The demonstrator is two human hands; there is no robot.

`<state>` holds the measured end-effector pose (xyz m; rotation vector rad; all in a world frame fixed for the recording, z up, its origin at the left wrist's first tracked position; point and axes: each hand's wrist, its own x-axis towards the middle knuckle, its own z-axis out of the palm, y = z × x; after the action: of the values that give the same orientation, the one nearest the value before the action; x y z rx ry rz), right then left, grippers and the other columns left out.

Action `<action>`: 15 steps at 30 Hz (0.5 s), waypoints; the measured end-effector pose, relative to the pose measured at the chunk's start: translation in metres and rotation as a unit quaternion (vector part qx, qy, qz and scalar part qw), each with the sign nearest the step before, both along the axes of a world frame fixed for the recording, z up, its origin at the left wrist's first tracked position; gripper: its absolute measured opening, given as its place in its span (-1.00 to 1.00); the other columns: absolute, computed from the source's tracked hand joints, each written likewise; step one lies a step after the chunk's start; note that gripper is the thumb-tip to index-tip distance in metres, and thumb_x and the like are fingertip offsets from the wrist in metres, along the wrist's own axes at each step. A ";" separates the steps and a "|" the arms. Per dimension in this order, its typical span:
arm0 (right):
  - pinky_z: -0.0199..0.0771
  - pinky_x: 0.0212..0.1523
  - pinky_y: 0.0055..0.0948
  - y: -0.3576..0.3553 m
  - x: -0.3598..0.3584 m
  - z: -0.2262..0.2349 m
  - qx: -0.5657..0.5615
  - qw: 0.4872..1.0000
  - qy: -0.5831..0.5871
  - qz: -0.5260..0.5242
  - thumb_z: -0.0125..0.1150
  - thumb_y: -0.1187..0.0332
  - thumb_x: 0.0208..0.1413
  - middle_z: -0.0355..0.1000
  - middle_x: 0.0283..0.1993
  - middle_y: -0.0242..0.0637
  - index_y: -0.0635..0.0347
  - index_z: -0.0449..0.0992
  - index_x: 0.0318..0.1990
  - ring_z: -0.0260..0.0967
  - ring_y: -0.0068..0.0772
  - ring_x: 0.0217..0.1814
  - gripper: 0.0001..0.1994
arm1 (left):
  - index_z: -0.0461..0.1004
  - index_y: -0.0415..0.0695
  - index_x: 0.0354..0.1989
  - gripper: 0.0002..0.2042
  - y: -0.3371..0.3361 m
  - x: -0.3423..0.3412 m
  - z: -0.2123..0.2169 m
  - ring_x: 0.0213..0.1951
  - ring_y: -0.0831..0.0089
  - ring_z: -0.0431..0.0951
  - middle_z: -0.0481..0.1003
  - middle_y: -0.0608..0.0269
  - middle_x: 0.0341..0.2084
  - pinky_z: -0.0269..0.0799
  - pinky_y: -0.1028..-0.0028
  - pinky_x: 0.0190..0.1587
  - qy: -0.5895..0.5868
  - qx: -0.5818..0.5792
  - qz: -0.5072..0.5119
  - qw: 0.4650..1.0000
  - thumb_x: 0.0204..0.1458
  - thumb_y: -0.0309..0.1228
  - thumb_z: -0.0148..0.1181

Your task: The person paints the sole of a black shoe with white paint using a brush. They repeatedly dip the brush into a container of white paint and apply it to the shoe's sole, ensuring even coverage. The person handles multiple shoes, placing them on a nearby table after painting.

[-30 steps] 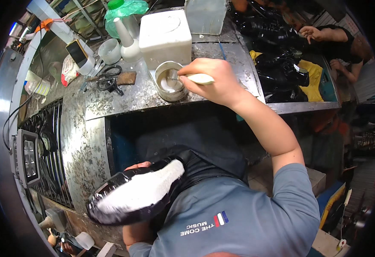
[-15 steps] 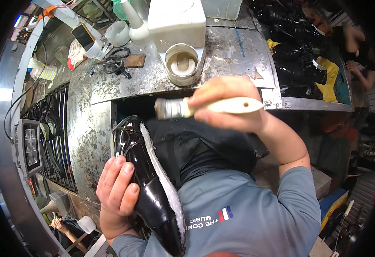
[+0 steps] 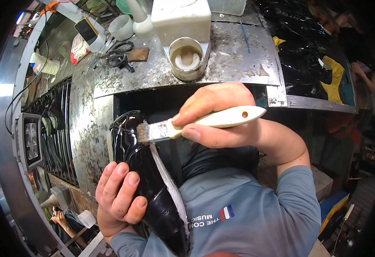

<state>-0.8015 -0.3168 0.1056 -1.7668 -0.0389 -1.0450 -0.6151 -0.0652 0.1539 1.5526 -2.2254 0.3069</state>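
A glossy black shoe upper [image 3: 147, 171] lies slanted against my body, with a whitish strip [image 3: 170, 187] along its right edge. My left hand [image 3: 121, 192] holds it from the left side, fingers curled over the black surface. In my right hand [image 3: 215, 113] is a flat paintbrush [image 3: 230, 118] with a pale handle, pinched between thumb and fingers. The bristles touch the upper's right edge near its far end. The underside of the upper is hidden.
On the metal bench [image 3: 234, 64] stand a white container [image 3: 181, 19] with a round cup of liquid [image 3: 186, 60], scissors [image 3: 118, 55], a brown block [image 3: 139, 54] and a phone [image 3: 86, 32]. Black shoes [image 3: 301, 64] fill a rack at right. A lamp [image 3: 31, 141] stands left; other people's hands show at both sides.
My right hand has brought the brush left and down, from above the lap onto the upper's edge. The left hand keeps its hold while the upper has turned slightly.
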 end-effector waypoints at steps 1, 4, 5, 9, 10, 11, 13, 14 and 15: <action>0.57 -0.40 -0.46 0.000 -0.001 0.002 -0.008 1.000 0.001 0.020 0.47 0.42 0.07 0.64 -0.36 -0.20 0.24 0.72 -0.25 0.62 -0.34 -0.41 -0.87 | 0.19 0.07 0.31 -0.60 0.001 -0.001 0.002 0.15 -0.05 0.54 0.44 0.04 0.16 0.55 -0.07 0.19 0.002 0.005 0.009 1.000 0.33 -0.38 0.01; 0.58 -0.38 -0.41 0.004 -0.008 -0.002 0.024 0.997 -0.004 0.075 0.46 0.42 0.08 0.64 -0.37 -0.18 0.27 0.71 -0.27 0.61 -0.29 -0.40 -0.88 | 0.19 0.04 0.29 -0.61 -0.008 0.005 -0.006 0.13 -0.06 0.56 0.45 0.03 0.14 0.57 -0.07 0.18 0.001 -0.008 0.001 1.000 0.32 -0.40 0.03; 0.58 -0.38 -0.41 0.006 -0.011 -0.001 0.036 0.995 0.003 0.089 0.46 0.42 0.08 0.64 -0.37 -0.18 0.27 0.71 -0.27 0.61 -0.28 -0.40 -0.88 | 0.21 0.02 0.26 -0.62 -0.012 0.006 -0.009 0.13 -0.07 0.57 0.46 0.00 0.14 0.58 -0.05 0.17 0.002 -0.020 -0.002 1.000 0.30 -0.44 0.07; 0.61 -0.39 -0.40 0.011 -0.019 0.006 0.043 0.992 0.009 0.120 0.47 0.43 0.05 0.64 -0.39 -0.19 0.27 0.71 -0.28 0.62 -0.27 -0.41 -0.88 | 0.27 -0.10 0.17 -0.70 -0.019 0.015 -0.015 0.08 -0.10 0.60 0.52 -0.09 0.06 0.62 -0.05 0.11 -0.025 -0.041 -0.006 0.999 0.29 -0.49 0.08; 0.61 -0.40 -0.40 0.012 -0.021 0.009 0.027 0.993 0.014 0.116 0.48 0.43 0.04 0.64 -0.40 -0.19 0.27 0.71 -0.28 0.62 -0.27 -0.42 -0.88 | 0.29 -0.13 0.15 -0.71 -0.022 0.018 -0.018 0.06 -0.12 0.61 0.53 -0.12 0.05 0.64 -0.05 0.09 -0.033 -0.053 -0.008 0.998 0.29 -0.50 0.09; 0.60 -0.43 -0.40 0.012 -0.023 0.012 0.025 0.994 0.013 0.110 0.48 0.44 0.03 0.63 -0.41 -0.21 0.25 0.70 -0.30 0.61 -0.26 -0.44 -0.88 | 0.30 -0.15 0.14 -0.72 -0.026 0.020 -0.022 0.05 -0.13 0.61 0.53 -0.12 0.05 0.64 -0.05 0.08 -0.037 -0.064 -0.008 0.997 0.28 -0.51 0.10; 0.62 -0.43 -0.42 0.012 -0.027 0.019 0.003 0.994 0.021 0.103 0.46 0.45 -0.02 0.64 -0.42 -0.22 0.27 0.71 -0.31 0.62 -0.29 -0.45 -0.88 | 0.33 -0.18 0.13 -0.72 -0.030 0.024 -0.028 0.04 -0.13 0.62 0.54 -0.14 0.04 0.65 -0.04 0.06 -0.042 -0.079 -0.001 0.996 0.28 -0.51 0.11; 0.63 -0.44 -0.43 0.013 -0.029 0.021 -0.009 0.995 0.023 0.101 0.45 0.46 -0.05 0.64 -0.42 -0.22 0.28 0.71 -0.32 0.62 -0.30 -0.45 -0.87 | 0.34 -0.19 0.12 -0.73 -0.032 0.024 -0.029 0.04 -0.13 0.62 0.55 -0.15 0.03 0.65 -0.03 0.05 -0.043 -0.081 0.008 0.996 0.27 -0.51 0.12; 0.62 -0.45 -0.44 0.014 -0.030 0.021 -0.008 0.995 0.020 0.097 0.46 0.45 -0.05 0.64 -0.42 -0.24 0.27 0.71 -0.32 0.62 -0.32 -0.45 -0.87 | 0.35 -0.20 0.11 -0.73 -0.033 0.024 -0.030 0.03 -0.13 0.63 0.55 -0.16 0.03 0.65 -0.02 0.04 -0.045 -0.084 0.016 0.995 0.27 -0.52 0.12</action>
<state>-0.8311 -0.3031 0.1267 -1.7597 -0.1923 -0.8705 -0.5911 -0.0978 0.1238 1.5129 -2.1813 0.5679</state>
